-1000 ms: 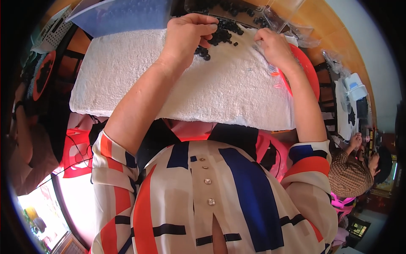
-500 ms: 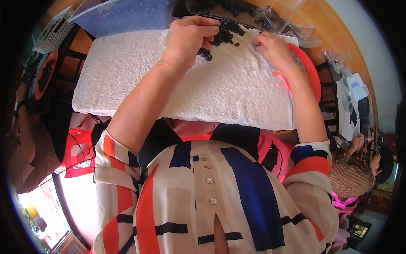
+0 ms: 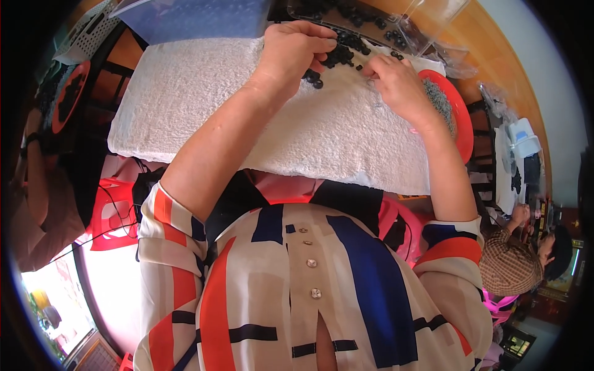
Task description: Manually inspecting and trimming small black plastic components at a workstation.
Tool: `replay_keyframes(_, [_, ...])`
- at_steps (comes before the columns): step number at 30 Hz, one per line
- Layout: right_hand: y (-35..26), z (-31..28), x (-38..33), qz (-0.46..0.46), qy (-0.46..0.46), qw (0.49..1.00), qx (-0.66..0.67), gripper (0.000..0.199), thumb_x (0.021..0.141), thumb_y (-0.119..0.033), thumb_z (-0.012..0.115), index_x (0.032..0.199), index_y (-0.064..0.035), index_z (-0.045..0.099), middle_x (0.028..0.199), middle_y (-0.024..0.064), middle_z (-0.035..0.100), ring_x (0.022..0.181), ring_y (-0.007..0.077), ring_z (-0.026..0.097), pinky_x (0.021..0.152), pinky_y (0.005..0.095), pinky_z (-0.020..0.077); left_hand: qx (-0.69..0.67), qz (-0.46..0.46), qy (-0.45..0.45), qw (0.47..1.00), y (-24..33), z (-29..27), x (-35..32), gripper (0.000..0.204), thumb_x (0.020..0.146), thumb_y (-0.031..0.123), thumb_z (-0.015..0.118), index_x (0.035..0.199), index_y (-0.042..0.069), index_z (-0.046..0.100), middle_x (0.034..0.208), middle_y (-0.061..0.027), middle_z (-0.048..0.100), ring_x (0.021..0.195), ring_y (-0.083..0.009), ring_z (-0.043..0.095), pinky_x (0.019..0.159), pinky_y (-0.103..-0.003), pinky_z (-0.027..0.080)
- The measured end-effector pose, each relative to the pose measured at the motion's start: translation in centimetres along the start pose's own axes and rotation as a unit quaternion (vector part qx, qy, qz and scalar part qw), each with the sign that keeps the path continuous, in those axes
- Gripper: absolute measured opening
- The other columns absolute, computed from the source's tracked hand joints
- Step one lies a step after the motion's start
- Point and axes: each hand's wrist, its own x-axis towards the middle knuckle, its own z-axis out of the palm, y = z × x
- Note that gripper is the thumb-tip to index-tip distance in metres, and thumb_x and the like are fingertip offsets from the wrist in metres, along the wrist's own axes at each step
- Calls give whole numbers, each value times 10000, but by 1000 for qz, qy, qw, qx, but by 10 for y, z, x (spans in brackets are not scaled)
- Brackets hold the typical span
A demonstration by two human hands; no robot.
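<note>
My left hand (image 3: 294,54) is closed at the left side of a pile of small black round parts (image 3: 340,57), its thumb and forefinger pressed together. Anything in that pinch is too small to make out. Two black parts (image 3: 314,80) lie just below its fingers. My right hand (image 3: 396,83) reaches in from the right with fingers curled down and fingertips close together, beside the pile's right edge. What its fingers hold, if anything, is hidden. Both hands are over a white towel (image 3: 204,105) spread on the table.
A bluish see-through bin (image 3: 198,21) stands at the far left of the towel. Behind the pile lies a clear tray (image 3: 371,12) with more black parts. A red plate (image 3: 461,120) holding grey bits (image 3: 438,102) sits at the right. Another person (image 3: 510,260) works at the far right.
My right hand has moved left, closer to the black pile, uncovering more of the red plate's grey bits. My left hand keeps its pinch near the pile. The view has shifted slightly.
</note>
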Motion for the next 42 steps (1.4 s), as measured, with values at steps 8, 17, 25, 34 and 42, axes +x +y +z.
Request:
replay_keyframes(8, [-5,-4,-1,-10,57,998,11,122,815,-61,549,911,-66,624,927,55,637,921,243,602,860,354,374,5,-8,8,1000,-4,-1,-1,185,809,8,664,984,-38,701,808,-69,661,678,-134,596,588,-249,493])
replay_keyframes(17, [-10,13,5,-22,26,999,-6,156,803,-90,579,944,-66,642,910,70,622,965,246,585,870,371,370,8,4,-7,1000,-1,-1,0,182,830,-1,637,998,-43,695,834,-75,664,710,-138,600,611,-245,500])
replay_keyframes(25, [-38,-18,22,72,130,894,423,113,895,-2,557,999,-18,596,905,0,600,873,48,547,768,223,453,-148,-71,-89,982,-3,0,0,166,860,-15,630,1009,-88,641,865,-143,665,702,-195,637,607,-281,527])
replay_keyframes(34, [-52,-27,35,10,171,956,239,103,854,22,575,952,6,604,812,40,635,745,87,576,678,244,467,-159,-59,-81,982,-1,1,0,152,873,-6,630,1005,-82,617,864,-146,663,714,-201,644,610,-293,529])
replay_keyframes(42, [-61,-34,36,-12,182,964,192,147,828,37,571,961,5,623,816,76,621,727,146,593,665,274,463,-135,-91,-90,983,2,-2,-2,168,918,6,576,1061,-80,595,933,-165,649,803,-215,647,664,-299,527])
